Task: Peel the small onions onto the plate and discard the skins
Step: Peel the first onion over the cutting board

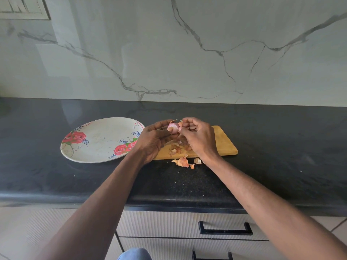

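1. I am watching the left hand [153, 139] cradling a small onion [173, 127] in curled fingers, holding it up above the near-left end of the wooden cutting board [224, 145]. I judge it is raised like this so the loosened skin drops clear instead of clinging.
2. The right hand [200, 136] is pinching at the onion's right side with thumb and fingertips closed on a flake of skin; how much skin it is gripping I cannot tell.
3. Loose skins [183, 161] are lying on the board under the hands and spilling off its front edge onto the black counter [281, 166]. They are gathering there, I think, because the peeling is happening directly overhead.
4. The flowered plate [101, 140] is sitting just beside the board's left end, well placed for a short carry by the left hand. I am seeing no peeled onion on it.
5. For room: the counter is lying open to the right of the board and in front of it. The fallen skins are sitting well back from the counter's front lip, above the drawers [225, 228].
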